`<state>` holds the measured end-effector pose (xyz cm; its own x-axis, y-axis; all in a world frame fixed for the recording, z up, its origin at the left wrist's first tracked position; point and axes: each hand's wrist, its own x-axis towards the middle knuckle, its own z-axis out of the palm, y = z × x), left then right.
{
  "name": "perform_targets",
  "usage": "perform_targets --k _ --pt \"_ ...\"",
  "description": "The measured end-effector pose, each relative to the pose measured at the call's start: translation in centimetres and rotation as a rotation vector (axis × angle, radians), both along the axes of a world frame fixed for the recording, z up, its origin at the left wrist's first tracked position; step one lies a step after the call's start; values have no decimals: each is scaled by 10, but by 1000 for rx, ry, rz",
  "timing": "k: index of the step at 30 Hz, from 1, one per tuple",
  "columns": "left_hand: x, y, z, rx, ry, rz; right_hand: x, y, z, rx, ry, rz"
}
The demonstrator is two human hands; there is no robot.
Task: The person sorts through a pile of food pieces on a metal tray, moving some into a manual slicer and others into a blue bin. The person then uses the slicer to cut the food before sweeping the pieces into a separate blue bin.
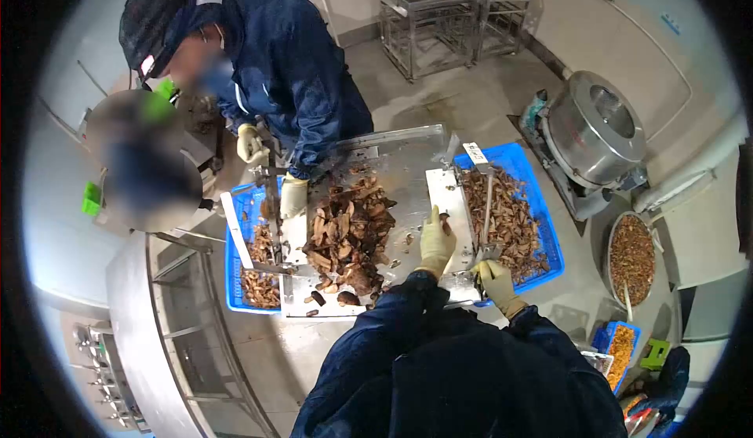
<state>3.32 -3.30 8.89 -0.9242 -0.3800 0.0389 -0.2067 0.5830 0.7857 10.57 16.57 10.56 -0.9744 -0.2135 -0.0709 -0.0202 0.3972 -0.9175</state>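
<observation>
My gloved left hand (438, 243) rests on a white cutting board (461, 234), fingers closed around a small dark brown mushroom piece (445, 218). To its right, my gloved right hand (499, 284) is wrapped around the handle end of a hinged lever knife (489, 210) at the board's outer edge. Left of my hands, a heap of brown mushroom pieces (349, 230) lies on a steel table (404, 152). Sliced brown strips (514, 222) fill a blue basket (549, 222) below the knife.
Across the table, a co-worker in dark blue (290, 69) has gloved hands at a second lever knife (272, 203), above another blue basket (233, 273). A steel drum machine (596, 128) and a round pan of chopped pieces (631, 258) stand at right.
</observation>
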Motion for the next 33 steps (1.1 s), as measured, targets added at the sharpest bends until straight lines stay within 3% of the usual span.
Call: perform_targets --k 5,9,16,18,20,23,24,26,27,28,31,33 --pt "-22 26 -27 25 -137 -109 9 -3 12 -223 -170 -158" --pt "-25 30 -52 243 -45 -15 -5 -20 69 -259 -123 -257" --pt "-42 31 -42 108 -198 -50 -26 -24 99 -349 -130 -214" --pt "-49 35 -73 209 -116 -38 -28 -17 88 -321 -183 -199" --pt "-36 31 -41 259 -157 -64 -22 -19 67 -247 -45 -185" --pt "-46 32 -74 123 -196 -102 -2 -6 12 -89 -109 -195" --pt "-48 30 -72 124 -198 -116 3 -13 3 -5 110 -224" --pt "-44 31 -66 152 -163 -106 1 -6 -8 -52 84 -178" --pt "-42 30 -58 170 -144 -102 -1 -6 -4 -72 74 -155" --pt "-46 29 -67 202 -153 -119 -8 -5 20 -107 -112 -130" --pt "-46 35 -70 160 -171 -103 -27 -19 88 -275 -118 -190" --pt "-43 35 -67 196 -172 -109 -27 -16 86 -187 -170 -169"
